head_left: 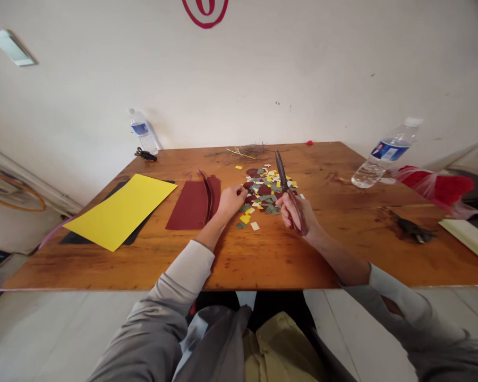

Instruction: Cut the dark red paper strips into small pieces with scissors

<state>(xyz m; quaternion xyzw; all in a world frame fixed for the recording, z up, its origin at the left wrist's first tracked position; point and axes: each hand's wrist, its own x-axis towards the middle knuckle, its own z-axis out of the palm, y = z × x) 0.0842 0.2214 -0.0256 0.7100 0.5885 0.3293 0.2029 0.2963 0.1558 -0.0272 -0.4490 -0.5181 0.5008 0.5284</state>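
My right hand is wrapped round a pair of scissors, dark-bladed and dark red at the handles, with the tips pointing away from me. The blades look closed together. My left hand is closed with bent fingers at the left edge of a heap of small paper scraps. What its fingertips hold, if anything, I cannot make out. The scraps are dark red, grey-green, yellow and white. Left of that hand lie dark red paper sheets, one of them curling upright.
A yellow sheet lies over a black sheet at the left. Thin twigs lie at the back. Water bottles stand on both sides. At right are a black plug and a wrapped red bundle.
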